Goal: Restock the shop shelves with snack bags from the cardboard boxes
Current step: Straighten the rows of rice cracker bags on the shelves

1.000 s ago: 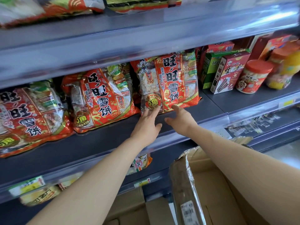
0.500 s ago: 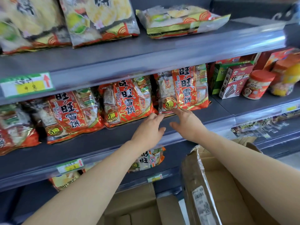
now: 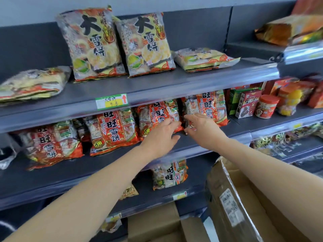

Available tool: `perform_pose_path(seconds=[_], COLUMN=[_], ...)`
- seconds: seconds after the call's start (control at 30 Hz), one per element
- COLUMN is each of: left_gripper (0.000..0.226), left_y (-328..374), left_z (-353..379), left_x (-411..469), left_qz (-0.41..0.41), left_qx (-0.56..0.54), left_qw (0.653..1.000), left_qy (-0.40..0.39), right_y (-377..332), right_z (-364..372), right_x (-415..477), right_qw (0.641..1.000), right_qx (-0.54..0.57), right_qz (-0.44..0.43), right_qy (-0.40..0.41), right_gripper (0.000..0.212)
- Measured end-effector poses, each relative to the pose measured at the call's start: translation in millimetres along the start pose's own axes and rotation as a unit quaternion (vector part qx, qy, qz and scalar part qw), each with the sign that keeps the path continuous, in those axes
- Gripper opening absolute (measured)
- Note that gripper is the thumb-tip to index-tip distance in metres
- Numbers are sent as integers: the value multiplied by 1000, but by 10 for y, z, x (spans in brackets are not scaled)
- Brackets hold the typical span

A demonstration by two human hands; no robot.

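Several red snack bags stand in a row on the middle shelf (image 3: 111, 163). My left hand (image 3: 161, 137) reaches in with fingers spread, its fingertips against the lower right edge of the third red bag (image 3: 157, 113). My right hand (image 3: 201, 130) is beside it, fingers and thumb closed around the lower left corner of the rightmost red bag (image 3: 209, 106). An open cardboard box (image 3: 232, 203) with a white label stands under my right forearm. Another cardboard box (image 3: 153, 224) sits lower, in the middle.
The upper shelf (image 3: 174, 88) carries two upright large yellow snack bags (image 3: 94, 44) and flat ones on either side. Boxes and jars (image 3: 265, 106) fill the middle shelf to the right. A small bag (image 3: 169, 173) stands on the lower shelf. A price tag (image 3: 111, 101) marks the upper rail.
The view has tilted up, bringing the upper shelf in. Both hands moved further in, from the shelf board at the bags' feet onto the bags; the right hand closed on a bag corner.
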State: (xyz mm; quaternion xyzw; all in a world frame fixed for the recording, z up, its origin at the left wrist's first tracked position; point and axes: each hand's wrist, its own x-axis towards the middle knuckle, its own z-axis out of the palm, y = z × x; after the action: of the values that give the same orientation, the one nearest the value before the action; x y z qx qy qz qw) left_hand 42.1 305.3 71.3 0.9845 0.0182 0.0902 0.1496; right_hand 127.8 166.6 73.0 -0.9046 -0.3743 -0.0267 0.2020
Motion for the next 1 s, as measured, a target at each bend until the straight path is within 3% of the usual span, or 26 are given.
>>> perform_pose_path(seconds=[0.23, 0.47, 0.77, 1.0], left_gripper=[47, 46, 48, 45], left_y=[-78, -444, -992, -1507], left_z=[-797, -1445, -1840, -2098], left_x=[-285, -406, -468, -786], left_qz=[60, 30, -122, -282], left_qx=[26, 29, 61, 101], left_qw=[994, 989, 972, 925], left_qy=[86, 143, 191, 234], right_y=[-701, -1247, -1807, -2330], right_z=[-526, -834, -807, -450], right_x=[-18, 221, 937, 1448], right_qw=[995, 992, 982, 964], right_qx=[3, -4, 16, 51], right_qz=[-20, -41, -172, -260], right_qy=[98, 121, 73, 5], right_gripper=[46, 50, 47, 48])
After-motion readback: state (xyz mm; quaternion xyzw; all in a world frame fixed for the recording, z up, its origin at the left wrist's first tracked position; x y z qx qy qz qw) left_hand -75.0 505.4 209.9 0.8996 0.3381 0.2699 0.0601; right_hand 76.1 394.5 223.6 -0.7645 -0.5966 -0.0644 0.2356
